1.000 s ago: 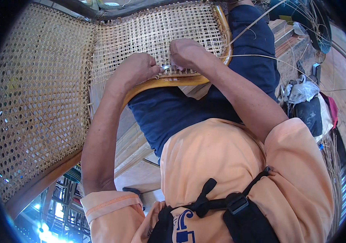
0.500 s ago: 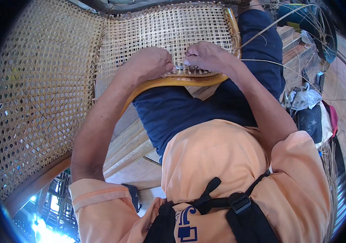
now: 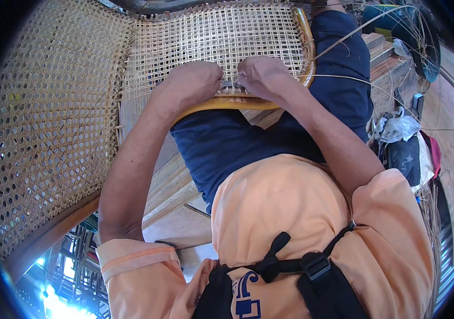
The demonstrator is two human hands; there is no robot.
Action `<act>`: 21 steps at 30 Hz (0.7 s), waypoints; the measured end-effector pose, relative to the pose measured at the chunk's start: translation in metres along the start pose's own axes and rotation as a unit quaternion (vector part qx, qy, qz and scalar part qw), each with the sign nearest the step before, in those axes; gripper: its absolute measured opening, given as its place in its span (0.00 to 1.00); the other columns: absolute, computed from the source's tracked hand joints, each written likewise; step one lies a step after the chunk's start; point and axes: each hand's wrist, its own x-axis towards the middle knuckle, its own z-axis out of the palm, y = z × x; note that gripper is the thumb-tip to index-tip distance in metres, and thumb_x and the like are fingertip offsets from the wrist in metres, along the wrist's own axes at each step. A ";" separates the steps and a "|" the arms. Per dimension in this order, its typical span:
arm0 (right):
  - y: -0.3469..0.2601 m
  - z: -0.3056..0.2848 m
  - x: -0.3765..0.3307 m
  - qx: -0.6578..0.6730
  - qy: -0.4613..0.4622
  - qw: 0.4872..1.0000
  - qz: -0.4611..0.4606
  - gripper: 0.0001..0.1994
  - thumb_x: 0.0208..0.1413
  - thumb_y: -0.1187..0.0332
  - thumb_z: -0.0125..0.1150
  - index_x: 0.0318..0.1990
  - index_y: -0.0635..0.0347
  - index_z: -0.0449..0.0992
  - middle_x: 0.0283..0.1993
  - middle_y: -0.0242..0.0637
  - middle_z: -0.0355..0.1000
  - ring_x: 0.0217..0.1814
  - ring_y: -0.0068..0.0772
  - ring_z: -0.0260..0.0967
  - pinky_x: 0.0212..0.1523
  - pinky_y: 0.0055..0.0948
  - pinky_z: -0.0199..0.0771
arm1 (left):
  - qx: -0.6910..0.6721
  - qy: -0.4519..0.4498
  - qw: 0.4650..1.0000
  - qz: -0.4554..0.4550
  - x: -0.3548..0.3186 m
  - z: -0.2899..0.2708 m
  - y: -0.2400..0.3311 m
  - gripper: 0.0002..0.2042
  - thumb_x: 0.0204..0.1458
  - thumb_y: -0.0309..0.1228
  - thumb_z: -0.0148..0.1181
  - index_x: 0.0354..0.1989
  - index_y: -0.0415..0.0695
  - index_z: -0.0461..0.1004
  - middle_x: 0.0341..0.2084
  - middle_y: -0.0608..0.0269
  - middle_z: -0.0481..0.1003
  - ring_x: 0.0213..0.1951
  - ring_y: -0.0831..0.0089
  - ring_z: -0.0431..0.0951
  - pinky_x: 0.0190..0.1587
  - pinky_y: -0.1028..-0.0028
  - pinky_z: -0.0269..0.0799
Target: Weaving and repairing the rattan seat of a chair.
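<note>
Across my lap lies a chair frame with a curved, glossy wooden rail (image 3: 221, 102) and a seat of open woven cane mesh (image 3: 205, 42). My left hand (image 3: 196, 80) is closed, knuckles up, over the mesh just inside the near rail. Close beside it, my right hand (image 3: 261, 74) is closed too, its fingers curled toward the left. A small greyish sliver shows between the two hands at the edge of the weave. What the fingers pinch is hidden beneath the hands.
The chair's tall cane back (image 3: 51, 122) rises at the left. Loose cane strands (image 3: 346, 78) trail off to the right. Wooden planks (image 3: 386, 61), a clear plastic bag (image 3: 401, 126) and a dark bag (image 3: 405, 159) lie at the right.
My right hand has shifted slightly left, and its forearm now crosses the near rail's right part. The left hand stays over the same edge; both remain closed.
</note>
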 end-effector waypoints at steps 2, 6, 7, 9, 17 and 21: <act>-0.005 0.001 -0.005 -0.030 0.027 0.999 -0.012 0.10 0.50 0.61 0.54 0.30 0.56 0.76 0.29 0.44 0.73 0.32 0.46 0.71 0.33 0.38 0.72 | 0.033 -0.009 0.999 -0.019 -0.003 -0.007 -0.001 0.09 0.49 0.33 0.51 0.32 0.41 0.74 0.28 0.50 0.75 0.33 0.53 0.75 0.36 0.58 0.70; -0.008 -0.001 -0.005 -0.044 0.041 0.998 0.003 0.10 0.50 0.61 0.55 0.29 0.57 0.75 0.28 0.42 0.73 0.30 0.45 0.71 0.32 0.36 0.72 | 0.066 0.036 0.994 -0.084 -0.010 -0.020 -0.005 0.09 0.48 0.32 0.50 0.32 0.42 0.74 0.28 0.50 0.75 0.34 0.53 0.76 0.37 0.58 0.70; 0.000 -0.006 -0.004 0.022 0.015 0.999 -0.019 0.09 0.49 0.62 0.54 0.27 0.57 0.74 0.25 0.42 0.72 0.29 0.44 0.71 0.31 0.36 0.72 | 0.051 0.004 0.995 -0.086 -0.009 -0.020 -0.002 0.10 0.48 0.32 0.50 0.32 0.42 0.75 0.28 0.50 0.75 0.34 0.53 0.76 0.37 0.58 0.70; 0.006 -0.008 0.002 0.090 -0.009 0.995 -0.043 0.09 0.49 0.63 0.54 0.26 0.58 0.74 0.23 0.41 0.72 0.27 0.43 0.71 0.30 0.35 0.71 | 0.073 -0.002 0.993 -0.092 -0.007 -0.011 0.001 0.10 0.48 0.33 0.50 0.31 0.42 0.75 0.27 0.50 0.75 0.33 0.53 0.76 0.36 0.57 0.71; 0.009 -0.009 -0.002 0.136 -0.029 0.990 -0.010 0.10 0.46 0.65 0.48 0.27 0.62 0.74 0.21 0.45 0.71 0.25 0.44 0.72 0.30 0.34 0.72 | 0.142 -0.009 0.985 -0.094 -0.003 -0.017 0.021 0.13 0.50 0.38 0.51 0.29 0.42 0.76 0.25 0.50 0.76 0.32 0.54 0.77 0.35 0.59 0.72; 0.005 -0.009 -0.006 0.099 0.028 0.994 -0.047 0.11 0.46 0.65 0.48 0.27 0.62 0.74 0.26 0.48 0.72 0.31 0.48 0.72 0.34 0.36 0.72 | 0.052 -0.019 0.997 -0.051 -0.005 -0.007 0.001 0.13 0.51 0.40 0.52 0.28 0.42 0.75 0.24 0.52 0.75 0.29 0.55 0.76 0.33 0.60 0.70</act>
